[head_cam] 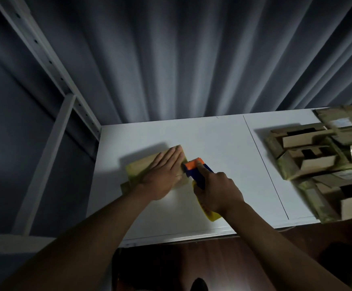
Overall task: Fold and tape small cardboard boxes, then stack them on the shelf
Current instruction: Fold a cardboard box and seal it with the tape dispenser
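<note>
Stood at the far left, beyond the table's left edge: a grey metal shelf [51, 131], upright and crossbar only in view, no stacked boxes visible on it. Lay near the left edge of the white table [213, 139], about midway between front and back: a small cardboard box [138, 168], flat side up. Was pressed down by the left hand [162, 175], fingers straight and together, palm flat across the top. Touched the box's right side: the orange head of a tape dispenser [196, 169], blue body and yellow handle behind it, gripped by the right hand [219, 192] with fingers curled tight around the handle. Judged as the taping step, mid-seam. Called for next, probably: drawing the dispenser along the seam, cutting on the teeth, smoothing the strip. Sat heaped at the table's right edge, well apart: a pile of boxes [317, 156], several with flaps open.
</note>
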